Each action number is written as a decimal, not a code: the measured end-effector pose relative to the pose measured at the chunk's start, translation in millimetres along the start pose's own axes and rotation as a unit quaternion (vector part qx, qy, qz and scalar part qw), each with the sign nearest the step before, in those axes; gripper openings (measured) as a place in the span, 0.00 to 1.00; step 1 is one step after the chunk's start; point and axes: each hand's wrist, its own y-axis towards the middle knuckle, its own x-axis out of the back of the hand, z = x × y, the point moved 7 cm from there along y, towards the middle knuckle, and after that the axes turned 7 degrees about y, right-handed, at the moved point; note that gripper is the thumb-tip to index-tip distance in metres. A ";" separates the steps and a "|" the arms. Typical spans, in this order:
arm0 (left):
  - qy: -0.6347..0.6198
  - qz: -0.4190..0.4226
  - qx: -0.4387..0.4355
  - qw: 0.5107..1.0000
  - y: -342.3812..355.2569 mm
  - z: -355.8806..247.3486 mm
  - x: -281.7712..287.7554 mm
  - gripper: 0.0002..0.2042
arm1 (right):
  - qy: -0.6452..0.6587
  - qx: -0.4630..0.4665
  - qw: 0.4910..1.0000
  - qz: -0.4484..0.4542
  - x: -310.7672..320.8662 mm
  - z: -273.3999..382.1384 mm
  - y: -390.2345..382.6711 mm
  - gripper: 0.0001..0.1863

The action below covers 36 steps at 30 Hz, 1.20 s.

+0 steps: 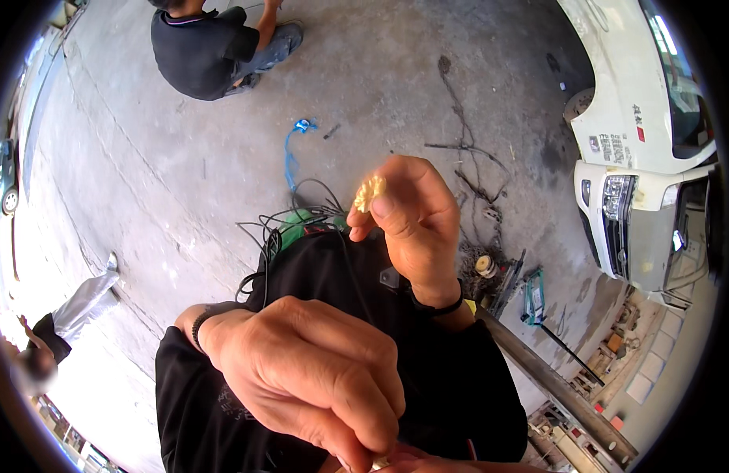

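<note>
Out in front of my lap, my right hand [418, 225] pinches a small golden-yellow piece [370, 193] between thumb and fingers. It has a ridged, scalloped edge, and its kind is not plain. A black band circles that wrist. My left hand [309, 370], large and close at the lower middle, has its fingers bent and pressed together, pointing down toward the bottom edge. A whitish bit shows at its fingertips, too little of it to name. A beaded bracelet is on the left wrist. Black clothing [317, 272] covers my lap beneath both hands.
Thin black cable [258, 236] lies in loops beyond my lap, near a blue strip [290, 158] on the concrete floor. A co-worker [203, 51] squats at the far left. White vehicles [624, 118] stand at right, with a teal-framed tool [533, 298] and a metal beam [538, 370] nearer me.
</note>
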 end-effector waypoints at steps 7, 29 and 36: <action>0.288 -0.080 -0.009 0.954 2.6 -1.1 37.2 0.13 | 0.041 0.013 0.999 0.031 -0.1 4.5 -4.5 0.12; 0.279 -0.196 0.171 0.924 -24.7 54.8 83.7 0.10 | -0.256 0.143 0.956 -0.014 0.8 16.2 -18.8 0.12; 0.352 -0.194 0.187 0.896 -25.7 52.4 82.7 0.09 | -0.205 0.143 0.968 -0.020 3.5 17.7 -23.5 0.15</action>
